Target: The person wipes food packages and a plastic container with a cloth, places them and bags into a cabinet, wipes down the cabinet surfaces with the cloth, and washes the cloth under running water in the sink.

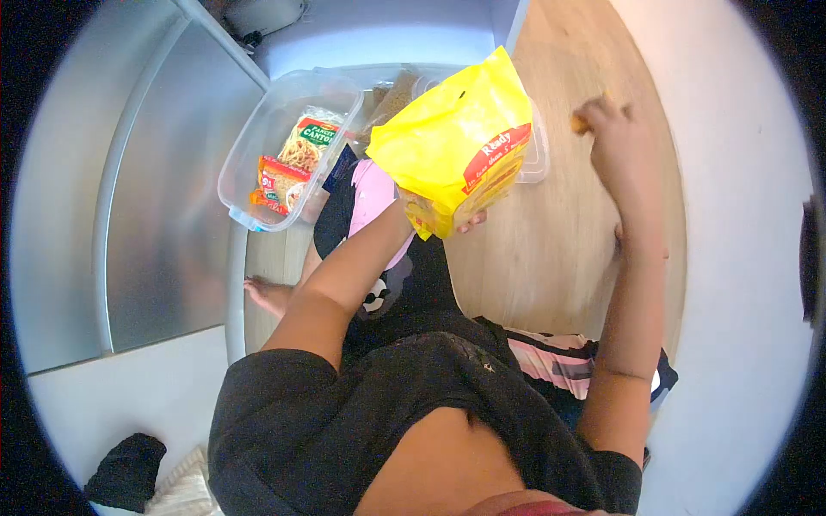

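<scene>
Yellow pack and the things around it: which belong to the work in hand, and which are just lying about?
In the work:
yellow pack, in the left hand
small orange-brown item, in the right hand, too blurred to name
probably the clear tub holding noodle packs

Apparently just lying about:
black cloth, lower left
cream cloth beside it

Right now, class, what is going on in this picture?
A person sitting on the floor holds up a yellow packet in the left hand. The right hand, off to the side, pinches a small orange thing, too blurred to name. A clear plastic bin in front holds a Pancit Canton pack and an orange-red pack.
</scene>
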Demonstrator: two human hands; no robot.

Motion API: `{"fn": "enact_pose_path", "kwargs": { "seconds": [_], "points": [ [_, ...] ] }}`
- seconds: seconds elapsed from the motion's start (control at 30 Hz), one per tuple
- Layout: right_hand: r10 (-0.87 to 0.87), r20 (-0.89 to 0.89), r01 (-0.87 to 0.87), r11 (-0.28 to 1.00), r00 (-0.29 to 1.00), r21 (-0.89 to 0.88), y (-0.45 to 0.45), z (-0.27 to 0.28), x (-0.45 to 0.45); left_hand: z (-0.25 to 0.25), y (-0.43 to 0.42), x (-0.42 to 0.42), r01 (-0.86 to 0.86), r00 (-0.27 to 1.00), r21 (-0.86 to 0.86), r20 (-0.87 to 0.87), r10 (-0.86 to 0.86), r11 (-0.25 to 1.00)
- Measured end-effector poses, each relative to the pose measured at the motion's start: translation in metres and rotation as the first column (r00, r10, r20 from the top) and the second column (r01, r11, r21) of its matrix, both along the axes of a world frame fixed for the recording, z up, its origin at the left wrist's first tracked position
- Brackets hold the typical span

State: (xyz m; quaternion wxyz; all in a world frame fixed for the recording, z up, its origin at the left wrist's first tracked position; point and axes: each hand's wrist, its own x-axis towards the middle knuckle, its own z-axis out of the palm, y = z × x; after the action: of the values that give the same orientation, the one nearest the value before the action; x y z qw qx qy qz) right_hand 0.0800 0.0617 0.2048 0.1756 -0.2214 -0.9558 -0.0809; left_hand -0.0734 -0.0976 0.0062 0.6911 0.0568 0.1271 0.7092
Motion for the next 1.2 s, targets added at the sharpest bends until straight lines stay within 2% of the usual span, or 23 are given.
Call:
{"fn": "enact_pose_path", "kwargs": {
  "seconds": [0.07,0.13,0.2,0.23,0.3,0.33,0.37,0.4,0.53,0.6,0.63,0.7,0.73,0.77,0.8,0.87,0.9,0.93,0.97,1.0,1.07,1.13,1.2],
  "points": [
    [-0.129,0.257,0.21,0.923,0.958,-0.321,-0.011,-0.022,0.006,0.001,-0.002,0.0,0.001,1.0,-0.009,0.002,-0.001,1.0],
    [0.005,0.308,0.142,0.881,0.951,-0.451,-0.014,-0.066,0.009,-0.001,-0.005,0.001,-0.005,1.0,-0.016,0.008,0.005,1.0],
    [0.138,0.286,0.082,0.763,0.948,-0.641,-0.018,-0.102,0.009,0.0,-0.01,0.0,-0.017,1.0,-0.017,0.009,0.017,1.0],
    [0.15,0.289,0.073,0.767,0.946,-0.637,-0.015,-0.109,0.005,0.002,-0.012,-0.002,-0.026,1.0,-0.019,0.004,0.026,0.999],
    [0.132,-0.03,-0.098,0.545,0.991,-0.833,-0.016,-0.11,-0.004,0.004,-0.016,-0.004,-0.033,0.999,-0.02,-0.004,0.032,0.999],
    [0.147,-0.029,-0.105,0.544,0.989,-0.832,-0.022,-0.105,-0.01,0.005,-0.018,-0.005,-0.036,0.999,-0.023,-0.009,0.035,0.999],
    [0.0,-0.423,-0.415,0.192,0.906,-0.889,-0.028,-0.097,-0.014,0.006,-0.021,-0.005,-0.042,0.999,-0.024,-0.014,0.041,0.999],
    [-0.273,-0.66,-0.706,-0.125,0.7,-0.697,-0.036,-0.084,-0.019,0.007,-0.022,-0.004,-0.043,0.999,-0.023,-0.017,0.043,0.999],
    [-0.031,-0.553,-0.551,-0.138,0.833,-0.823,-0.045,-0.068,-0.024,0.024,-0.032,0.005,-0.058,0.996,-0.044,-0.063,0.055,0.997],
    [-0.099,-0.495,-0.503,-0.238,0.863,-0.831,-0.039,-0.075,-0.03,0.045,-0.043,0.003,-0.051,0.994,-0.051,-0.101,0.046,0.997],
    [-0.083,-0.557,-0.54,-0.397,0.826,-0.742,-0.048,-0.072,-0.037,0.079,-0.055,-0.002,-0.087,0.994,-0.054,-0.074,0.082,0.995],
    [-0.154,-0.494,-0.503,-0.471,0.856,-0.725,-0.064,-0.078,-0.058,0.137,-0.094,-0.024,-0.205,0.978,-0.079,0.017,0.207,0.975],
    [-0.227,-0.427,-0.478,-0.54,0.875,-0.693,-0.071,-0.081,-0.072,0.127,-0.1,-0.036,-0.286,0.954,0.062,-0.077,0.29,0.956],
    [-0.237,-0.469,-0.521,-0.503,0.851,-0.69,-0.084,-0.075,-0.094,0.137,-0.11,-0.046,-0.408,0.829,0.087,-0.383,0.408,0.909],
    [-0.245,-0.508,-0.56,-0.465,0.826,-0.686,-0.096,-0.062,-0.121,0.15,-0.12,-0.057,-0.413,0.829,0.084,-0.377,0.413,0.907],
    [-0.104,-0.57,-0.567,-0.343,0.815,-0.749,-0.105,-0.049,-0.174,0.167,-0.137,-0.082,-0.677,0.429,-0.011,-0.818,0.383,0.736],
    [-0.042,-0.526,-0.522,-0.21,0.849,-0.826,-0.114,-0.036,-0.199,0.159,-0.141,-0.1,-0.681,0.427,-0.013,-0.819,0.383,0.732],
    [0.013,-0.475,-0.473,-0.067,0.88,-0.878,-0.122,-0.028,-0.223,0.145,-0.14,-0.123,-0.769,0.317,0.017,-0.858,0.405,0.639],
    [0.101,-0.442,-0.439,-0.047,0.891,-0.897,-0.125,-0.028,-0.249,0.131,-0.14,-0.142,-0.841,0.205,0.053,-0.889,0.409,0.538],
    [0.187,-0.404,-0.408,-0.023,0.895,-0.913,-0.127,-0.029,-0.272,0.119,-0.142,-0.16,-0.841,0.202,0.054,-0.891,0.406,0.538],
    [0.286,-0.358,-0.359,-0.051,0.889,-0.932,-0.128,-0.029,-0.301,0.098,-0.148,-0.184,-0.822,0.417,0.021,-0.659,0.626,0.569],
    [0.382,-0.306,-0.301,-0.074,0.872,-0.951,-0.122,-0.039,-0.314,0.078,-0.153,-0.194,-0.832,0.487,-0.078,-0.577,0.656,0.549],
    [0.211,-0.408,-0.442,0.151,0.888,-0.884,-0.096,-0.06,-0.308,0.048,-0.157,-0.201,-0.83,0.544,-0.186,-0.475,0.692,0.525]
  ]
}}
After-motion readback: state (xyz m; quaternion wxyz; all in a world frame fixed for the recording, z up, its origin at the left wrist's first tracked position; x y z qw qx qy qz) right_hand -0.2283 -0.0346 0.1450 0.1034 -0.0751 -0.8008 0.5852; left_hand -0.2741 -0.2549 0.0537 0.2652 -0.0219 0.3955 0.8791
